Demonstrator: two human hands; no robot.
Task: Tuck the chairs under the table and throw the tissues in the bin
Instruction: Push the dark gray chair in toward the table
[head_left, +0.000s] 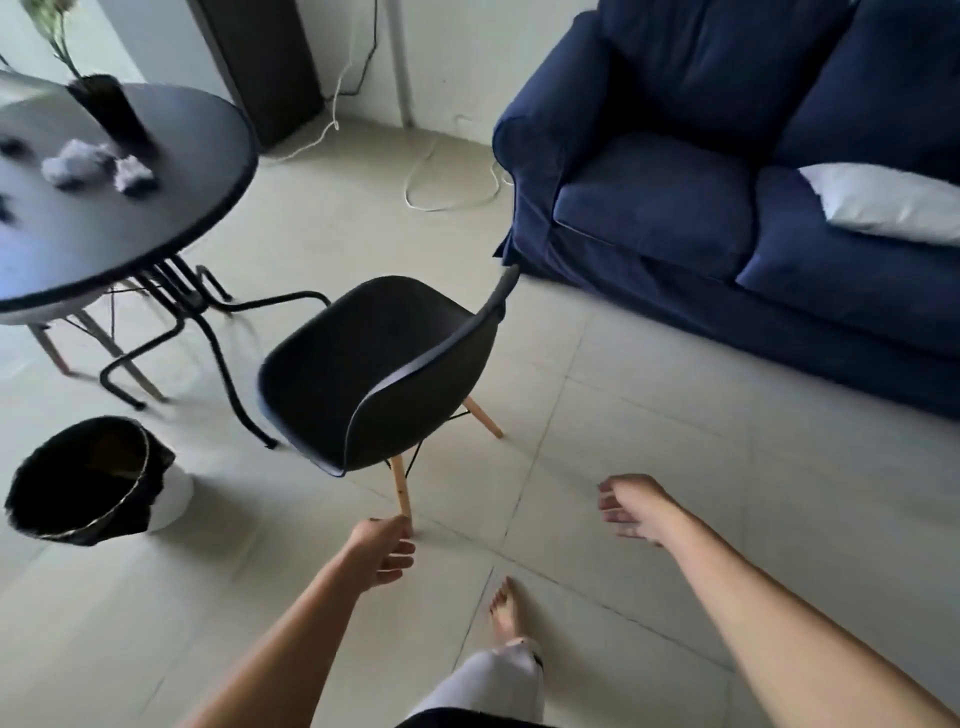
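A black shell chair (379, 369) on pale wooden legs stands clear of the round black table (171, 208) at far left, where crumpled tissues (78, 163) lie. The bin (88, 480), near left, holds a black liner. Both hands reach forward empty: left hand (382, 553) and right hand (631, 509) loosely curled.

Soft, dim daylight, blurred by motion

Pale light enters from the upper left; shadows stay faint. The table (119, 218) and tissues (98, 163) smear, and straight lines bow at the edges.
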